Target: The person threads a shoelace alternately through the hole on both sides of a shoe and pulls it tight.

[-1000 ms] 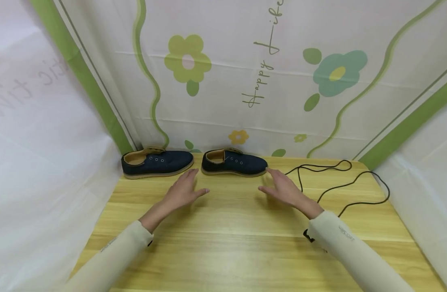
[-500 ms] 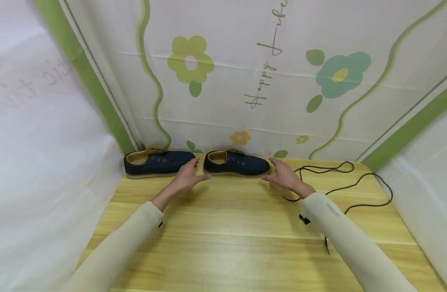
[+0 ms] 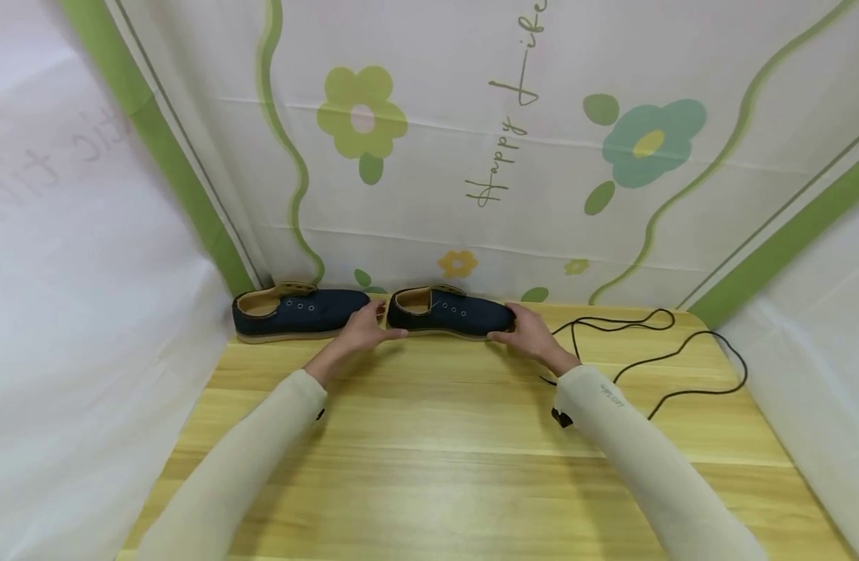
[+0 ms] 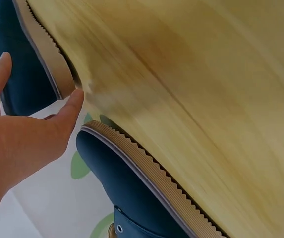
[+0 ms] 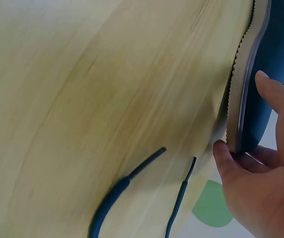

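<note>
Two navy lace-up shoes with tan soles and no laces in their eyelets stand in a row against the back cloth. My right hand [image 3: 531, 333] grips the toe of the right shoe [image 3: 447, 313]; in the right wrist view the thumb [image 5: 266, 84] lies along its side, the other fingers curl round the toe. At this shoe's heel is my left hand [image 3: 362, 327], thumb and fingers spread, a fingertip right at the sole edge in the left wrist view. The left shoe [image 3: 289, 315] sits just beside that hand, its toe partly covered by the fingers.
A long black shoelace [image 3: 689, 391] lies in loose loops on the right of the wooden table [image 3: 429, 467], its tips close to my right hand. White cloth with printed flowers [image 3: 362, 117] hangs behind, and white cloth walls [image 3: 86, 312] flank both sides.
Both hands have reached forward and inward to the ends of the right shoe. My right fingers have closed round its toe. The shoes stay in place.
</note>
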{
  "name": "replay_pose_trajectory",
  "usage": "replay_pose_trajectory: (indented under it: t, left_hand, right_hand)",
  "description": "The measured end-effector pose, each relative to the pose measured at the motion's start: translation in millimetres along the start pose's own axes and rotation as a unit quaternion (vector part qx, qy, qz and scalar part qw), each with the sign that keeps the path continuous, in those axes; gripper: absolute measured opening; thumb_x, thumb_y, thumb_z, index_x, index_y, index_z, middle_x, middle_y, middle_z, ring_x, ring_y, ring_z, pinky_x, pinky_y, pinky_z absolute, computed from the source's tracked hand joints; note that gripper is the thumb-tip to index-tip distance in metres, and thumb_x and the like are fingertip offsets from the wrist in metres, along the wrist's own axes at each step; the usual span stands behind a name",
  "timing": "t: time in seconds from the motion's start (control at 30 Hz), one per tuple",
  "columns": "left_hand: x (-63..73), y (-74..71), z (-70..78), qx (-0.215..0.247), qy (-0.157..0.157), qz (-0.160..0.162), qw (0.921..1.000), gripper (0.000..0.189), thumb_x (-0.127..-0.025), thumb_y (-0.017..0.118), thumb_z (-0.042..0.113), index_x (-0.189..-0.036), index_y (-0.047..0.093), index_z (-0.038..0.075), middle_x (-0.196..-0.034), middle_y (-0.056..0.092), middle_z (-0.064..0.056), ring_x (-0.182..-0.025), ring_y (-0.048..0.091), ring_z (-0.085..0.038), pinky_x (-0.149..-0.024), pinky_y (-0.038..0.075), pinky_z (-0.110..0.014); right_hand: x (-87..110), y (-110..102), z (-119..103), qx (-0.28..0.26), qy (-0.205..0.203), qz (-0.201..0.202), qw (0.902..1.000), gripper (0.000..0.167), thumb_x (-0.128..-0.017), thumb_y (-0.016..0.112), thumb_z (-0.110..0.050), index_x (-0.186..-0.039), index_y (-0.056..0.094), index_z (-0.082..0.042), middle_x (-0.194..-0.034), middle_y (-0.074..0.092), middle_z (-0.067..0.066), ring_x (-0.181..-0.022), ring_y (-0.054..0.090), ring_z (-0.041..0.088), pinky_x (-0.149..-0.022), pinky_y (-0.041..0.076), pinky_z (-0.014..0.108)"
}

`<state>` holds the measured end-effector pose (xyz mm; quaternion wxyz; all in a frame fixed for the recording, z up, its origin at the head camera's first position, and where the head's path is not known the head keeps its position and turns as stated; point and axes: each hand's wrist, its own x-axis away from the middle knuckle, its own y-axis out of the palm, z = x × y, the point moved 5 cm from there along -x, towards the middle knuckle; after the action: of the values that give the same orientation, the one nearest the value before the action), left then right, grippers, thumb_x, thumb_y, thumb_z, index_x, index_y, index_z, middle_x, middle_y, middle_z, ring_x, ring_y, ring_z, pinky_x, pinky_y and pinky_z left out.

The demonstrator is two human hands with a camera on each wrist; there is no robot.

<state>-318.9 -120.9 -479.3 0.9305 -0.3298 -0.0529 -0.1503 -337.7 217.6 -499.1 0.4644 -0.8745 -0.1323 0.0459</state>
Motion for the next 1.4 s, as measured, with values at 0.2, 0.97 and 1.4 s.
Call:
replay_pose_trajectory:
  t: [0.2,0.97,1.4]
  left_hand:
    - [-14.6,5.4,3.1,-0.009,0.007,-0.008,0.9999,0.09,-0.098,0.078,0.036,-0.164,0.03,-0.002,-0.163,0.041,-0.026,-0.15,0.04,-0.043,-0.12,0.038,-0.056]
    - [-14.1,7.2,5.2,-0.057,0.039,0.041,0.9968,0.097,-0.095,0.082,0.039,-0.165,0.028,-0.002,-0.163,0.039,-0.031,-0.143,0.047,-0.049,-0.114,0.042,-0.06]
    - [25.6,5.1,10.8,-0.099,0.068,0.062,0.9909,0.092,-0.091,0.085,0.04,-0.16,0.04,-0.002,-0.15,0.056,-0.029,-0.128,0.062,-0.045,-0.108,0.05,-0.057]
  right_hand:
    - [-2.7,2,6,-0.005,0.012,0.0,0.9999,0.088,-0.096,0.079,-0.038,-0.159,0.037,0.008,-0.158,0.045,0.032,-0.143,0.047,0.05,-0.116,0.04,0.062]
    - [7.0,-2,-6,-0.008,0.005,0.018,0.9998,0.086,-0.093,0.084,-0.039,-0.155,0.046,0.006,-0.154,0.052,0.029,-0.139,0.052,0.049,-0.113,0.043,0.062]
    - [41.1,-9,-27,0.011,-0.028,0.038,0.9988,0.086,-0.085,0.09,-0.043,-0.147,0.057,0.006,-0.14,0.064,0.028,-0.114,0.07,0.042,-0.1,0.055,0.058]
